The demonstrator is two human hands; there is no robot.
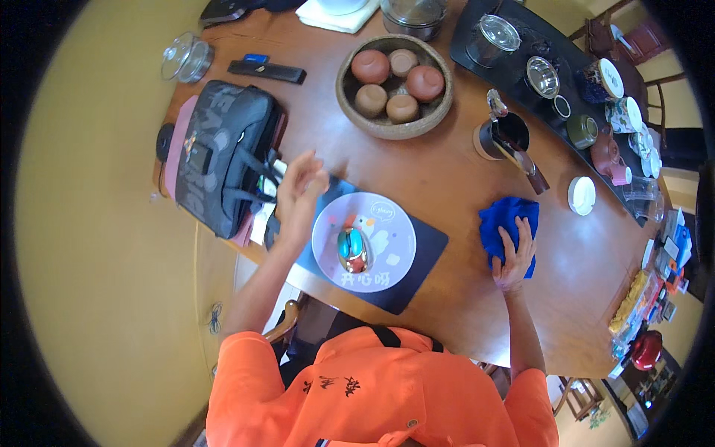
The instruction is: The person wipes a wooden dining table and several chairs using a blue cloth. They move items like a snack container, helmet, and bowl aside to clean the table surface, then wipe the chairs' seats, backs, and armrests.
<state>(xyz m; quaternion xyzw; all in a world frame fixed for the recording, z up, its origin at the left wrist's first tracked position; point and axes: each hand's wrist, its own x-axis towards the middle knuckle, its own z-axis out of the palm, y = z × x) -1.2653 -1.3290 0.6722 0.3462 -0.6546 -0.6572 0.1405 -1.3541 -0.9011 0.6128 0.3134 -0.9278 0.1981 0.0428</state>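
My right hand [515, 257] lies over a bunched blue cloth [497, 217] on the wooden table, its fingers bent onto the fabric. My left hand [302, 186] is raised beside the black bag [216, 153], fingers loosely apart and nothing visible in them. Between the hands, a round lilac mat [395, 257] with a cartoon print rests on a dark rectangular mat [430, 249]. On the round mat sits a shiny, rounded computer mouse [354, 249] with two turquoise buttons.
A stoneware bowl [346, 108] holds several upturned clay cups. Right of it stand a dark pot with a handle [488, 141] and a white ashtray [582, 195]. A black tea tray [477, 33] carries teaware. A glass jar [188, 59] stands far left.
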